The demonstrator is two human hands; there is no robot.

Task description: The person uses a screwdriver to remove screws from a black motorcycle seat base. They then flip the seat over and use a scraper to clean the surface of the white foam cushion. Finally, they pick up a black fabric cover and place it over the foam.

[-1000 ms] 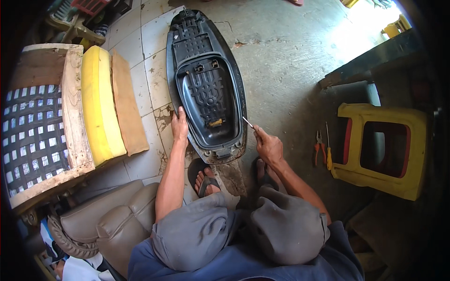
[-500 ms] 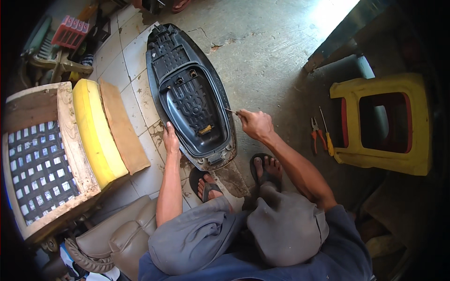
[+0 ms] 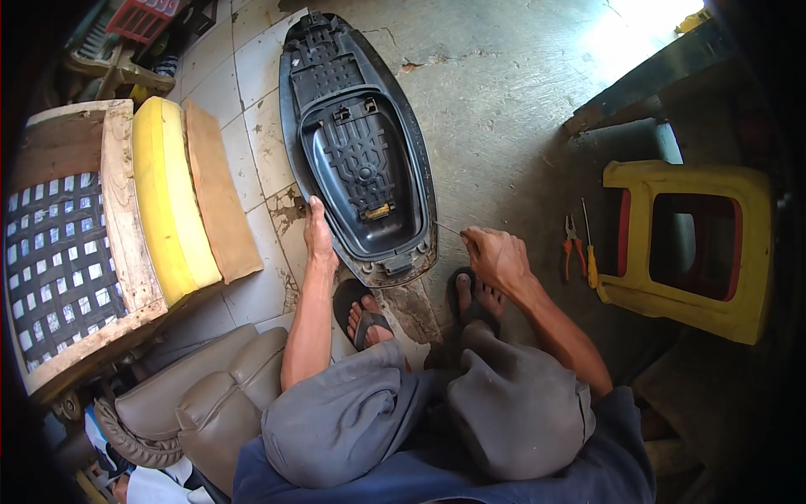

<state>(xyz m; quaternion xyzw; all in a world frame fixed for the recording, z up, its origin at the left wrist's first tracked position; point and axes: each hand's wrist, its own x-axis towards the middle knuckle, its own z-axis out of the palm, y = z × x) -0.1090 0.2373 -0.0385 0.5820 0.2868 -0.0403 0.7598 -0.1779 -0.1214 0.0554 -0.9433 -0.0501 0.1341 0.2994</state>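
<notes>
An upturned motorcycle seat [image 3: 361, 168] lies on the floor in front of me, its black plastic underside facing up. My left hand [image 3: 319, 233] grips its left edge near the close end, thumb on the rim and fingers mostly hidden. On the other side my right hand [image 3: 495, 254] is closed round a thin metal pick [image 3: 447, 227], whose handle is hidden in the fingers. The pick's tip meets the seat's right edge; whether it goes under the edge is too small to tell.
Pliers [image 3: 573, 248] with red handles and a yellow-handled screwdriver [image 3: 591, 252] lie right, beside a yellow plastic stool [image 3: 634, 290]. On the left are a wooden frame with woven straps [image 3: 117, 202], yellow foam [image 3: 172, 202] and brown cushions [image 3: 185, 403]. My sandalled feet flank the seat's near end.
My right hand and the pick have moved along the seat's right edge toward its near end. My left hand still holds the left edge. The whole view has shifted a little.
</notes>
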